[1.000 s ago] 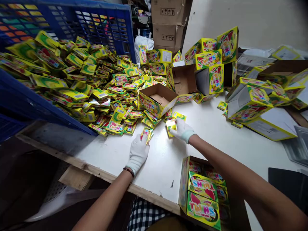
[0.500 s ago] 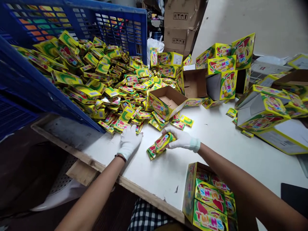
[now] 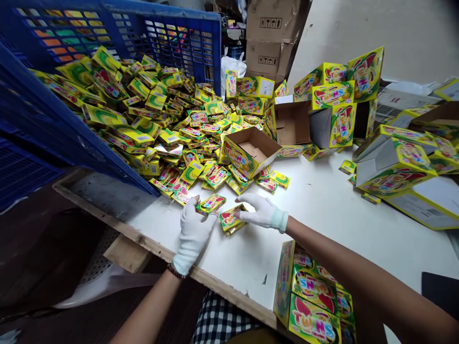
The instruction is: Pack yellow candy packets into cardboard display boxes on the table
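My left hand (image 3: 195,231), in a white glove, has its thumb and fingers around one end of a small flat yellow-green Twins box (image 3: 212,203). Just to its right, my gloved right hand (image 3: 260,211) grips a short stack of similar small Twins boxes (image 3: 230,220) at the right side, low over the white table (image 3: 236,267). Behind both hands spreads a large heap of the same small boxes (image 3: 168,138). Near my right forearm stands a larger Twins carton (image 3: 283,282) filled with packed boxes, partly covered by the arm.
A blue plastic crate (image 3: 118,167) lies tipped at the left, the heap spilling from it. An open display carton (image 3: 251,150) rests at the heap's edge. More cartons (image 3: 333,95) are piled behind and at the right (image 3: 394,167). A wooden edge (image 3: 215,286) borders the table.
My left hand has drawn back from the heap's edge with a small Twins box. The right hand has shifted slightly left, and its small boxes now lie stacked together.
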Tool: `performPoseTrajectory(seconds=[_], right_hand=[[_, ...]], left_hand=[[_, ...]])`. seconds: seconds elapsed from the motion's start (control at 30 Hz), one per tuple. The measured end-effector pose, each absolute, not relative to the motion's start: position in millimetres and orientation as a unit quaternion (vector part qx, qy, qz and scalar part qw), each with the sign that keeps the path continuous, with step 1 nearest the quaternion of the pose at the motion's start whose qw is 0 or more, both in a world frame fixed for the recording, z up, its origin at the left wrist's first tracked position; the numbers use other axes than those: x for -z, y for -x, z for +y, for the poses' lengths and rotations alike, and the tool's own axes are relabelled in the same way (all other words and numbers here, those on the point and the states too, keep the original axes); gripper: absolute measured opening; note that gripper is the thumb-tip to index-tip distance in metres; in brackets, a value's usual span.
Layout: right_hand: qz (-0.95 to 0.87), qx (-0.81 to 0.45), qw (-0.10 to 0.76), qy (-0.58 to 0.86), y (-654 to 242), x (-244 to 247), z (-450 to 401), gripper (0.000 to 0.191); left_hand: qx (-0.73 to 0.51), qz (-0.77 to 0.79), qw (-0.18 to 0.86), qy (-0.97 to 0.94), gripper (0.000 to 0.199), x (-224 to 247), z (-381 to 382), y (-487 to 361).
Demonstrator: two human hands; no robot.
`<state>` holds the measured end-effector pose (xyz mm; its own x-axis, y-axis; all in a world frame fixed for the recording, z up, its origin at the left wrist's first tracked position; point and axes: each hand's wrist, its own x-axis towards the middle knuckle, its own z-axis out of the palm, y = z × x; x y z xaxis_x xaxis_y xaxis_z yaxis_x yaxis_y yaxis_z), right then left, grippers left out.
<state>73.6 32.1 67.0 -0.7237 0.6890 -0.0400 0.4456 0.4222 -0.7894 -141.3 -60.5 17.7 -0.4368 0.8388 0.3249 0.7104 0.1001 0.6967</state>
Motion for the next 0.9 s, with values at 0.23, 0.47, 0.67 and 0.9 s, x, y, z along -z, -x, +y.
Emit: performPoseTrajectory(seconds=[0.23, 0.47, 0.67, 0.9], right_hand=[[-0.65, -0.612, 0.223, 0.392, -39, -76, 27, 0.074], [-0.851, -0.491, 0.028, 0.186, -55, -74, 81, 0.071], [-0.939, -0.261, -0.105, 0.196, -19, -65, 69, 0.068], [-0.946, -0.2, -0.01, 0.256, -49, -58, 52, 0.077]], left_hand=[[-0.505, 0.667, 0.029, -0.548, 0.064, -44, -83, 82], [-0.61, 0.636, 0.33, -0.339, 0.056, -29, -89, 94], [-0.547, 0.7, 0.363, -0.283, 0.058, 5, -95, 100], [-0.449, 0.707, 0.252, -0.485, 0.053, 12, -90, 107]])
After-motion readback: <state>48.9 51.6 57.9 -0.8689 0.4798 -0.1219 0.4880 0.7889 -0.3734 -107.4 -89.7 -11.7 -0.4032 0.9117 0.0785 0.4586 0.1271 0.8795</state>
